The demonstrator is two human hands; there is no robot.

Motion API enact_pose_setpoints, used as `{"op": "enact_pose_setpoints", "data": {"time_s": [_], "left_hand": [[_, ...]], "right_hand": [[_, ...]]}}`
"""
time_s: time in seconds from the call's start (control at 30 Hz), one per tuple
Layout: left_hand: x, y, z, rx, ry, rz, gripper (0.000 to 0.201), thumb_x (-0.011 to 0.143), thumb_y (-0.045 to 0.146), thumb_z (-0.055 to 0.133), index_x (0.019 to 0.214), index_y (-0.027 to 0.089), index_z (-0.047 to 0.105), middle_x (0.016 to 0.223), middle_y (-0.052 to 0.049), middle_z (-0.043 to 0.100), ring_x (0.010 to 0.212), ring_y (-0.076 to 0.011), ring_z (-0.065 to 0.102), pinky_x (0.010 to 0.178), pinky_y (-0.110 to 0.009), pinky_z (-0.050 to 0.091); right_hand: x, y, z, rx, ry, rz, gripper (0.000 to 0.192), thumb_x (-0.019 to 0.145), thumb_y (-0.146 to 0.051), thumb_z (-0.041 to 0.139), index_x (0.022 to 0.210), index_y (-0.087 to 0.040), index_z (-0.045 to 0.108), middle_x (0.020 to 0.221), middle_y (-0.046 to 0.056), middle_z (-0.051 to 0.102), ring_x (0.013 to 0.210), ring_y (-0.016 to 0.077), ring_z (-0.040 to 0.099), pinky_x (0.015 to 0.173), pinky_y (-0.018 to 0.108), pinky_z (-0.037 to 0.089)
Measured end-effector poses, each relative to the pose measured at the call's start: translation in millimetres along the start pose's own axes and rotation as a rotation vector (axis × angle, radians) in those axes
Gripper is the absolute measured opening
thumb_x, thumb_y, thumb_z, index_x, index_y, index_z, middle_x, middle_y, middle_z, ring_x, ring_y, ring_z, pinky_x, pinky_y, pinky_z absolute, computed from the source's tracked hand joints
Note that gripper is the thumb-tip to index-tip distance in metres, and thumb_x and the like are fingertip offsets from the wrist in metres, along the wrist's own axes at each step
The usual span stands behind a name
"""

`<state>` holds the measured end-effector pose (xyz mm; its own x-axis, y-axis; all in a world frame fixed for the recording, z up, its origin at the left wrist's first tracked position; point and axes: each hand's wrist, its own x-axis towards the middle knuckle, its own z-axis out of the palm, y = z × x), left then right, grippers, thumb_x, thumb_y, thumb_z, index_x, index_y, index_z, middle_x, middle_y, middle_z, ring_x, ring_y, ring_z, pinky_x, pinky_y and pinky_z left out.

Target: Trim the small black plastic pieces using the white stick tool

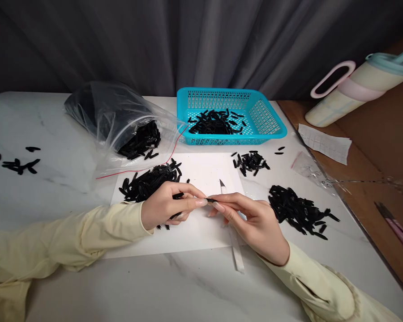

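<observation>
Head cam view, looking down at a marble-look worktop (195, 286) with a white sheet (204, 174) laid in the middle. Both hands meet over the sheet: the left hand (164, 208) and the right hand (255, 223) each pinch one end of a thin black piece (211, 200), so the fingers on both sides are clamped on it, thumb against forefinger. The left hand also seems to have a few more black pieces tucked under its curled fingers. The piece sits dead centre of the sheet, just above it.

A white-handled knife (235, 250) lies on the sheet under the right hand, its tip poking out at about 12 o'clock from the fingers.

Loose black pieces everywhere: a pile (147, 181) at 10 o'clock from the hands, a small heap (251, 162) at 1 o'clock, a bigger heap (295, 210) at 3 o'clock, and a few strays (18, 164) far off at 9 o'clock. A turquoise basket (272, 127) at 12 o'clock holds more, and an open plastic bag (114, 116) at 11 o'clock spills some too. A pastel tumbler (349, 91) lies over at 2 o'clock.
</observation>
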<state>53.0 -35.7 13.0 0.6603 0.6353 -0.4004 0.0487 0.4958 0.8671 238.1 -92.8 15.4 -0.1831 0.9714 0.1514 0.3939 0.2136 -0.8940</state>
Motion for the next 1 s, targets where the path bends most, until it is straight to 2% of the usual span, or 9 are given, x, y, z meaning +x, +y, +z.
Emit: {"op": "enact_pose_setpoints", "data": {"time_s": [0.2,0.23,0.33,0.5,0.6,0.67,0.77,0.83,1.0], "left_hand": [[2,0,-4.0,-0.081,-0.039,-0.048,0.019,0.077,0.03,0.061,0.082,0.012,0.061,0.039,0.01,0.035,0.03,-0.0015,0.026,0.027,-0.012,0.018],[3,0,-4.5,-0.097,-0.043,-0.056,0.021,0.078,0.032,0.06,0.083,0.012,0.061,0.04,0.009,0.035,0.03,-0.0015,0.026,0.027,-0.011,0.018],[5,-1,-5.3,-0.133,-0.045,-0.052,0.025,0.081,0.036,0.057,0.078,0.012,0.062,0.042,0.008,0.036,0.029,-0.0013,0.025,0.026,-0.011,0.018],[9,0,-6.4,-0.197,-0.038,-0.064,0.032,0.082,0.04,0.053,0.067,0.012,0.058,0.043,0.007,0.035,0.029,-0.0008,0.024,0.024,-0.01,0.017],[10,1,-7.2,-0.239,-0.037,-0.078,0.033,0.082,0.04,0.054,0.063,0.013,0.054,0.044,0.007,0.035,0.03,-0.0009,0.023,0.024,-0.01,0.018],[10,3,-7.4,-0.256,-0.035,-0.077,0.034,0.081,0.039,0.054,0.06,0.013,0.05,0.044,0.007,0.035,0.03,-0.0011,0.023,0.025,-0.01,0.017],[11,3,-7.7,-0.274,-0.034,-0.075,0.034,0.081,0.038,0.055,0.059,0.014,0.047,0.044,0.007,0.035,0.031,-0.0012,0.022,0.026,-0.01,0.014],[11,1,-8.1,-0.257,-0.037,-0.064,0.034,0.081,0.041,0.054,0.061,0.014,0.049,0.045,0.007,0.035,0.031,-0.0014,0.022,0.027,-0.012,0.013],[14,-8,-8.4,-0.106,0.054,0.133,0.035,0.08,0.042,0.055,0.062,0.013,0.05,0.05,0.005,0.042,0.04,-0.0047,0.035,0.035,-0.017,0.024]], "right_hand": [[-8,-17,-39,-0.44,-0.015,-0.142,0.014,0.087,-0.022,0.053,0.094,-0.025,0.065,0.085,0.0,0.072,0.064,0.0164,0.067,0.059,0.026,0.052],[-15,-17,-50,-0.547,0.021,-0.145,0.015,0.088,-0.024,0.051,0.095,-0.025,0.065,0.086,0.001,0.071,0.064,0.0174,0.067,0.06,0.027,0.052],[-40,-5,-85,-0.907,0.344,-0.076,0.012,0.087,-0.027,0.055,0.093,-0.025,0.065,0.082,0.005,0.07,0.067,0.021,0.065,0.062,0.031,0.05],[-62,22,-105,-1.119,0.306,-0.132,0.01,0.088,-0.024,0.05,0.086,-0.024,0.06,0.075,0.006,0.065,0.066,0.0224,0.06,0.053,0.033,0.043],[-54,12,-86,-1.093,0.386,-0.2,0.009,0.089,-0.025,0.048,0.086,-0.024,0.057,0.075,0.006,0.063,0.068,0.024,0.057,0.058,0.036,0.043],[-44,-2,-63,-0.962,0.336,-0.24,0.007,0.089,-0.022,0.05,0.084,-0.024,0.056,0.072,0.005,0.062,0.065,0.021,0.057,0.061,0.035,0.044],[-26,-20,-18,-0.709,0.106,-0.295,0.011,0.091,-0.021,0.045,0.09,-0.021,0.056,0.071,0.003,0.061,0.061,0.0166,0.058,0.053,0.029,0.044],[-14,-27,9,-0.731,-0.008,-0.373,0.017,0.094,-0.021,0.039,0.097,-0.017,0.056,0.069,0.004,0.06,0.06,0.0171,0.056,0.05,0.029,0.042],[13,-29,48,-0.649,0.03,-0.412,0.022,0.093,-0.031,0.042,0.103,-0.015,0.054,0.082,0.008,0.062,0.073,0.0202,0.056,0.058,0.031,0.045]]}}
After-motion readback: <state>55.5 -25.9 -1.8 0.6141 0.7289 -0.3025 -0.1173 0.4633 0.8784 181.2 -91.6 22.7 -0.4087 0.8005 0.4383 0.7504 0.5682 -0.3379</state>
